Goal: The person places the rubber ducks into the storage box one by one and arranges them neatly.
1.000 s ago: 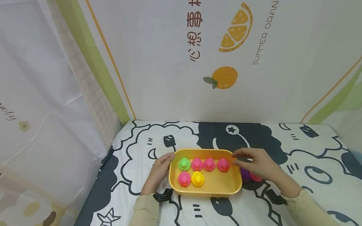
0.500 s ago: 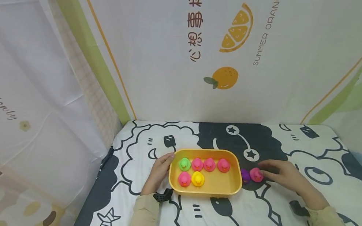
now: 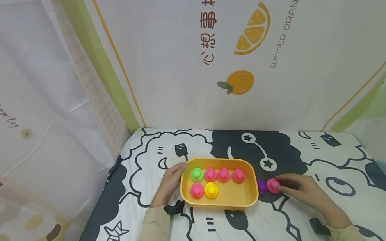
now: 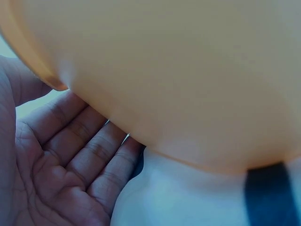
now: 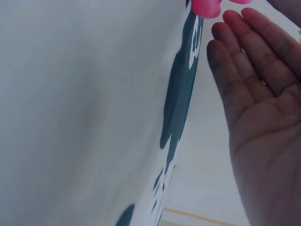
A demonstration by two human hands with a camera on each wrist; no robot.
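A yellow plastic tray [image 3: 231,203] holds several small rubber ducks: a green duck [image 3: 196,174], a yellow duck [image 3: 211,190] and several pink ones. My left hand [image 3: 169,184] grips the tray's left end, thumb at the rim and fingers against the outer wall, as the left wrist view shows. To the right of the tray, a purple duck [image 3: 262,187] and a pink duck [image 3: 273,186] stand side by side on the cloth. My right hand [image 3: 304,189] pinches that pink duck from its right side; in the right wrist view only the bottom of the duck [image 5: 206,7] shows at the fingertips.
A black-and-white cartoon cloth [image 3: 157,151] covers the table. A white printed curtain [image 3: 172,59] hangs behind it, and more curtains hang at both sides. A dark wrist strap [image 3: 174,208] sits on the left wrist.
My right hand has moved from the tray's right end down and right to the pink duck outside it, and its fingers have come closer round the duck. The left hand and tray stay put.
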